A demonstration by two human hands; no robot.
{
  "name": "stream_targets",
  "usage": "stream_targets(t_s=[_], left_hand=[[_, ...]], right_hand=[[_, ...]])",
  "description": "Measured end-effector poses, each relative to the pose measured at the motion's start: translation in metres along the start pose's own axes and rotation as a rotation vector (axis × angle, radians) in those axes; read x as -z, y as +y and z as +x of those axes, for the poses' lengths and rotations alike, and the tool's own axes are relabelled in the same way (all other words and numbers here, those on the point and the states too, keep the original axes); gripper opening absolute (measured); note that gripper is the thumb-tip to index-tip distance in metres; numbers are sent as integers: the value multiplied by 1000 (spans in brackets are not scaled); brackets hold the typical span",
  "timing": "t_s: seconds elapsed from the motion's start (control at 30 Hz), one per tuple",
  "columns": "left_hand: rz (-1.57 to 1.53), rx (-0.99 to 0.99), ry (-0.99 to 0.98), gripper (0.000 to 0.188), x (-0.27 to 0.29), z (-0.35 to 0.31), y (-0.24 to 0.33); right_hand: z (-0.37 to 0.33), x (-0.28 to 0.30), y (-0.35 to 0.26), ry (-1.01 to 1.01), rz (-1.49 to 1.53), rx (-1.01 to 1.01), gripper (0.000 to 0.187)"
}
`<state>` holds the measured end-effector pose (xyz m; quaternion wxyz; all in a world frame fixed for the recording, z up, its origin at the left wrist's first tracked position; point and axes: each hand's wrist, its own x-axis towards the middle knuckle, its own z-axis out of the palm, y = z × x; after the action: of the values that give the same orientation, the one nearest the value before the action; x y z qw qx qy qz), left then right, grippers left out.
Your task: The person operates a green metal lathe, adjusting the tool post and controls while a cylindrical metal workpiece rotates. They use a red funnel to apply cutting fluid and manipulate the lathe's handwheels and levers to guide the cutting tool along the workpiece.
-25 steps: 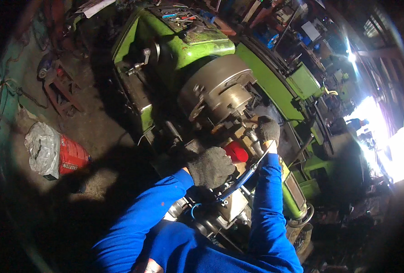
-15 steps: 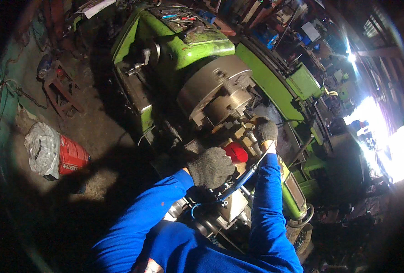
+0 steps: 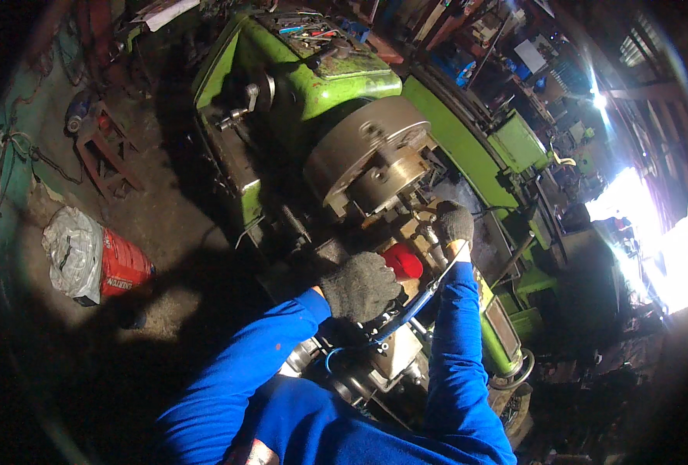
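Note:
My left hand [image 3: 359, 287], in a dark grey knit glove, is curled closed against the left side of a round red object [image 3: 403, 262]. What its fingers hold is hidden. My right hand [image 3: 455, 222], gloved alike, is closed beside the metal tool post [image 3: 431, 242] of a green lathe; its fingertips are hidden. Just beyond both hands sits the large steel chuck [image 3: 363, 151], its jaws around a shiny metal ring [image 3: 390, 182]. A blue hose-like piece [image 3: 407, 313] runs below my right wrist.
Small tools [image 3: 309, 32] lie on the green headstock [image 3: 336, 93]. A crank handle [image 3: 251, 94] sticks out at its left side. On the floor at left are a red and silver bag [image 3: 104, 260] and a rusty metal stand [image 3: 110, 159]. A handwheel [image 3: 521, 370] stands at lower right.
The ring and chuck jaws show slightly different glints and position, as if the chuck has turned a little. My right hand has shifted slightly; my left stays by the red object.

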<state>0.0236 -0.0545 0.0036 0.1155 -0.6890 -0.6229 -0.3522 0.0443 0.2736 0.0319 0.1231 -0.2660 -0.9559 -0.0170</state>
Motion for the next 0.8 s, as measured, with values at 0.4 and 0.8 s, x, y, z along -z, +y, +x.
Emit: stream_targets(t_s=[0.4,0.8], left_hand=[[10,9,-28,16,2,1,-1],[-6,-21,38,14,5,2,1]], right_hand=[[0,11,-11,73,154,-112,25],[-20,8,-11,63,13,86,25]])
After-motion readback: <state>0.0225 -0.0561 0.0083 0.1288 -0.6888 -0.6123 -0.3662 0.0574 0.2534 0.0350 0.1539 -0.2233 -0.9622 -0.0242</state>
